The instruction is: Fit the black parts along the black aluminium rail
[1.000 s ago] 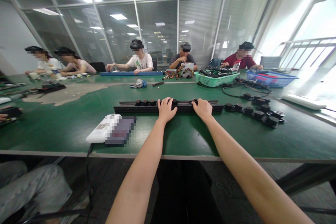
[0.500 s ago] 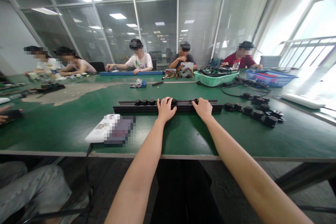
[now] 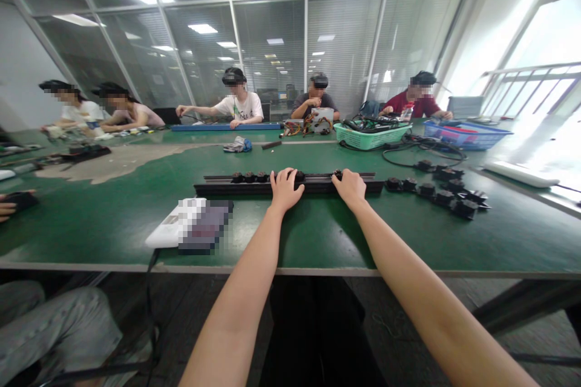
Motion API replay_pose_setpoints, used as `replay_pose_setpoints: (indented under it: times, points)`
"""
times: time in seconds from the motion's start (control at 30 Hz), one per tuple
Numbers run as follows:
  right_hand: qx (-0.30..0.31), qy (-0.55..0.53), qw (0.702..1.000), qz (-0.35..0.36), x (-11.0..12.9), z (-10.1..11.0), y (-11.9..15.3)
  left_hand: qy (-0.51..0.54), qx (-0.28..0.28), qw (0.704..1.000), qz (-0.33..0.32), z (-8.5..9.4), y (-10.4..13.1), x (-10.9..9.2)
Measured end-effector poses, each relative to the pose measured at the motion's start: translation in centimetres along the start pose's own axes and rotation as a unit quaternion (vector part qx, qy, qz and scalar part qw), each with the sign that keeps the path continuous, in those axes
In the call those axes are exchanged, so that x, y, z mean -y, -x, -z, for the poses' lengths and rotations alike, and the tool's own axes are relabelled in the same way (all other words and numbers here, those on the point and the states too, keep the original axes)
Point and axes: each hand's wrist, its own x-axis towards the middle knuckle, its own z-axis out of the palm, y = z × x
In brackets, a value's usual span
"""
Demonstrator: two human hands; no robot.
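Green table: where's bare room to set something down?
Bare green shows between the forearms, nearer than the black rail, and right of them, between the black parts and the front edge. Crowded: those parts back to the baskets.

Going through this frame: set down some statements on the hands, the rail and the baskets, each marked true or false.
1. The left hand and right hand are both at the long black rail. True.
2. The green basket is empty. False: it holds dark cables.
3. Loose black parts lie to the right of the rail. True.
4. The white device lies right of both hands. False: it lies left of them.
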Motion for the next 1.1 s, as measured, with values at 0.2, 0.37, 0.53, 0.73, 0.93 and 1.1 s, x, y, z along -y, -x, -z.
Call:
replay_pose_setpoints:
  times: [0.2,0.37,0.53,0.73,0.93,1.1]
  points:
    - [-0.001,-0.004,1.000,-0.003,-0.3,0.0,-0.1,-0.002,-0.004,1.000,-0.003,0.1,0.0,-0.1]
    - [-0.004,-0.008,1.000,-0.013,-0.5,0.1,-0.2,-0.002,0.002,1.000,0.003,0.2,0.1,-0.2]
    - [-0.007,-0.015,1.000,-0.018,-0.8,0.0,-0.4,0.001,-0.004,1.000,0.001,0.1,0.1,-0.1]
    - [-0.008,-0.023,1.000,-0.018,-0.9,0.0,-0.4,0.000,-0.003,1.000,0.001,0.0,0.1,-0.1]
    - [-0.012,-0.037,0.999,-0.026,-1.1,0.1,-0.6,-0.001,0.001,1.000,0.003,0.2,0.1,-0.2]
    - [-0.002,-0.076,0.997,-0.031,-2.0,0.0,-1.5,-0.002,0.000,1.000,0.001,0.1,0.0,-0.2]
